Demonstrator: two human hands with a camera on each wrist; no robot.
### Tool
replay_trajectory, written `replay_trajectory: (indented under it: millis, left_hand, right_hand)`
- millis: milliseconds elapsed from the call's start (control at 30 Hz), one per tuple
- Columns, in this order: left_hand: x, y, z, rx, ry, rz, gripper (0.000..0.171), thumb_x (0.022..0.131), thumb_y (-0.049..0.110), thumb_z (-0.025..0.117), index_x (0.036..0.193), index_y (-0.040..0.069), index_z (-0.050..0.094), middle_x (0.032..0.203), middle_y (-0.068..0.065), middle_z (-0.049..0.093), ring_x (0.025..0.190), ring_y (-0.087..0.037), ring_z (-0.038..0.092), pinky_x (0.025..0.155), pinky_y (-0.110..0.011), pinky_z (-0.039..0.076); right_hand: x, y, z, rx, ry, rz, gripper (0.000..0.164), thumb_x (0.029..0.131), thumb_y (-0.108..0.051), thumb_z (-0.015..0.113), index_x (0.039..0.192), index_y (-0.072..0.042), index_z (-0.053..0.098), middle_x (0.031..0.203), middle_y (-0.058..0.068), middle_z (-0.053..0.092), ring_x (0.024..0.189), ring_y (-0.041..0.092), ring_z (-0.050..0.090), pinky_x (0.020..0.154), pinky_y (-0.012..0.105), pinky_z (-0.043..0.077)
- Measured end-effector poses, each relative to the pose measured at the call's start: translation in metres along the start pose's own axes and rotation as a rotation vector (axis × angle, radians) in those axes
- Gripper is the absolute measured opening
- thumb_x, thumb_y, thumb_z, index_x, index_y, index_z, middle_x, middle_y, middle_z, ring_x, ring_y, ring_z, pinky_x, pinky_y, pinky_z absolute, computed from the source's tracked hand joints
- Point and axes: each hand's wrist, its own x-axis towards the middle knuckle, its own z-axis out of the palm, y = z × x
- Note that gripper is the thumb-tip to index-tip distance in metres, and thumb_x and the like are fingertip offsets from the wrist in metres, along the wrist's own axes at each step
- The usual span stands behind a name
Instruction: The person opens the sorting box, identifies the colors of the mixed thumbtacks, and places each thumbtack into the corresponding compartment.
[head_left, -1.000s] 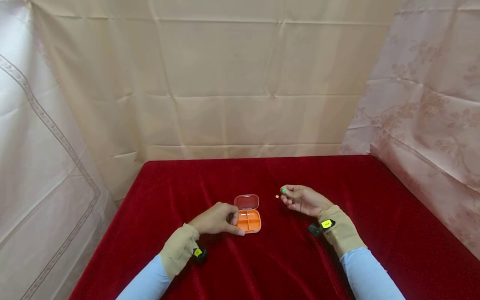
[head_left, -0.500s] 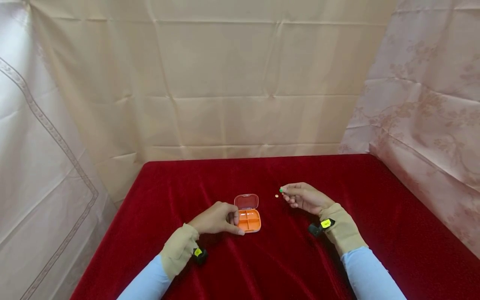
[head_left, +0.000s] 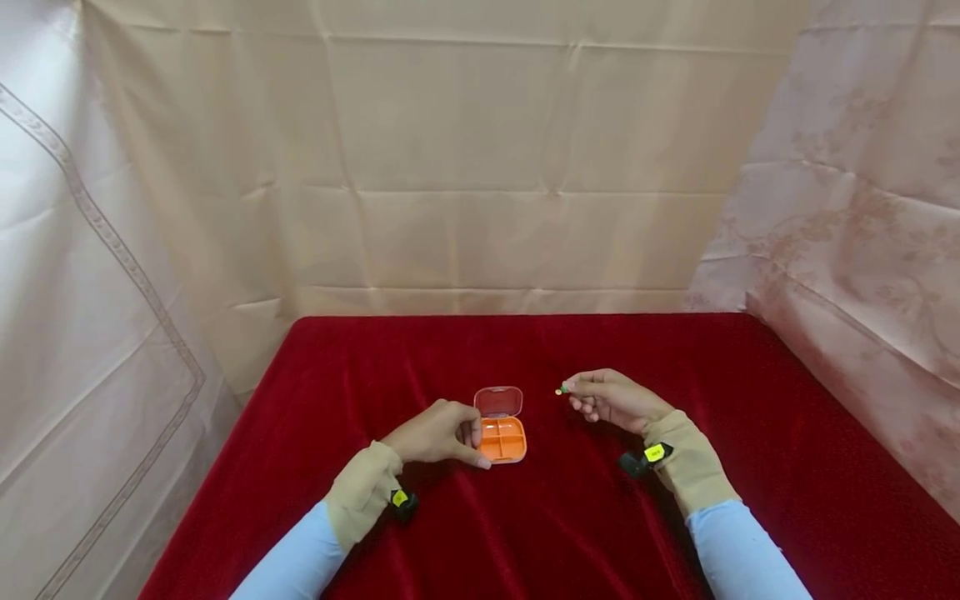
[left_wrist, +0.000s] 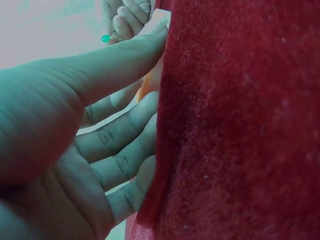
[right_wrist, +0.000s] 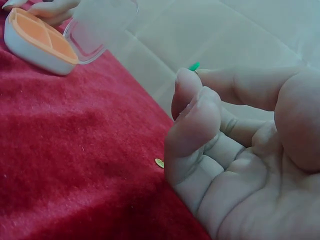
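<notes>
An orange-and-white pill box (head_left: 504,440) with several compartments stands on the red cloth, its clear lid (head_left: 498,402) swung up at the back. My left hand (head_left: 437,433) grips the box's left side, thumb at the front and fingers behind; the left wrist view shows only a sliver of orange past them. Thumb and forefinger of my right hand (head_left: 611,398) pinch a small green pill (right_wrist: 194,66) at their tips. Just left of those fingertips in the head view, a small yellow tablet (head_left: 558,392) lies on the cloth, partly covered by a finger in the right wrist view.
Red velvety cloth (head_left: 420,350) covers the table, with soft creases running across it. A beige curtain (head_left: 450,167) hangs behind the far edge. Pale drapes close off the left and right sides.
My right hand has turned slightly, bringing the green pill out to its fingertips and then down beside the yellow tablet. The left hand stays on the pill box. The head view has shifted slightly.
</notes>
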Motion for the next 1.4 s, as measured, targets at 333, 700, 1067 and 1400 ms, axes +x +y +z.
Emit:
replay_trajectory:
  millis: [333,700,1067,1400]
  left_hand:
    - [0.001,0.000,-0.001,0.004,-0.008,0.000,0.033,0.076,0.039,0.082,0.083,0.014,0.062,0.076,0.007,0.060,0.072,-0.007,0.058,0.065,-0.022,0.048]
    - [0.000,0.001,0.002,0.011,-0.001,0.002,0.033,0.076,0.038,0.082,0.083,0.013,0.062,0.075,0.007,0.060,0.071,-0.007,0.057,0.065,-0.022,0.048]
    - [0.000,0.003,0.000,0.006,-0.004,-0.009,0.032,0.076,0.037,0.082,0.083,0.013,0.062,0.076,0.006,0.061,0.072,-0.008,0.058,0.065,-0.022,0.048]
    - [0.000,0.002,0.002,0.008,-0.007,-0.024,0.032,0.076,0.039,0.081,0.083,0.014,0.062,0.076,0.007,0.060,0.071,-0.007,0.057,0.065,-0.021,0.048]
  right_hand:
    - [-0.002,-0.008,0.005,-0.117,0.051,0.023,0.045,0.100,-0.021,0.056,0.120,0.019,0.049,0.079,0.003,0.058,0.065,0.009,0.051,0.056,0.023,0.041]
    - [0.000,-0.002,0.005,-0.165,0.064,0.043,0.048,0.100,-0.023,0.056,0.123,0.019,0.050,0.079,0.003,0.057,0.065,0.009,0.050,0.056,0.022,0.041]
    - [0.000,-0.003,0.007,-0.171,0.050,0.045,0.047,0.101,-0.023,0.056,0.123,0.018,0.049,0.078,0.004,0.057,0.065,0.009,0.050,0.057,0.022,0.041]
    - [-0.001,-0.005,0.011,-0.173,0.058,0.054,0.046,0.098,-0.023,0.059,0.119,0.018,0.051,0.077,0.005,0.057,0.064,0.011,0.048,0.056,0.023,0.041]
